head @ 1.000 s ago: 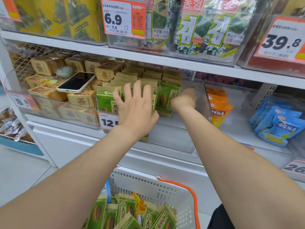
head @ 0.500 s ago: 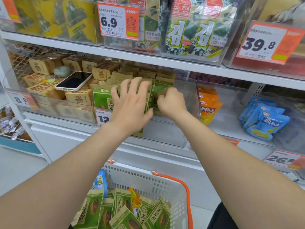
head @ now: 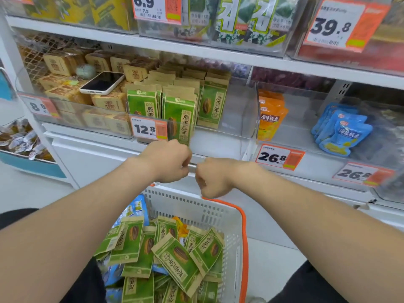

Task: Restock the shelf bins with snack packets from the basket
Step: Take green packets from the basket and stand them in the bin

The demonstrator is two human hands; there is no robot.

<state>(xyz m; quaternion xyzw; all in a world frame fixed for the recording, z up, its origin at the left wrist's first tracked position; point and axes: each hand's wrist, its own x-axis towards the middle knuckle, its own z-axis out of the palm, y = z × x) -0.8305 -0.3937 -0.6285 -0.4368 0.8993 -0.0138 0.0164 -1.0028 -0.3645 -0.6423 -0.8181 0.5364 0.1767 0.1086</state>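
Basket: A white basket (head: 196, 207) with an orange rim sits low in the foreground, between the person's two forearms.
Basket stock: Loose green packets (head: 175, 256) lie heaped at all angles inside it. A few blue pouches (head: 136, 208) sit along the left side and an orange pouch (head: 182, 228) shows among them.
Left hand: The left hand (head: 166, 160) hangs above the basket's far wall, just in front of the shelf edge. Its back faces the camera and its fingers are curled under into a fist, with nothing visible in its grip.
Right hand: The right hand (head: 213, 178) is just beside the left and a little lower, with a narrow gap between them. It is balled up the same way and holds nothing that can be seen.
Clear bin: Directly behind the hands stands a clear bin (head: 237, 119). Standing green packets (head: 179, 114) fill its left and middle in upright rows, and a 12.8 price tag (head: 148, 129) is fixed to its front.
Left neighbour: Brown packets (head: 109, 102) are stacked in the next bin, with a phone (head: 102, 83) lying screen-up on top.
Right neighbours: Orange bags (head: 270, 115) stand just past the bin wall, and blue bags (head: 343, 132) lie farther right. Two 26.8 tags (head: 277, 158) hang below them.
Top shelf: Seaweed packs (head: 247, 20) line the shelf above, flanked by a 6.9 tag (head: 156, 6) and a 39.8 tag (head: 336, 27).
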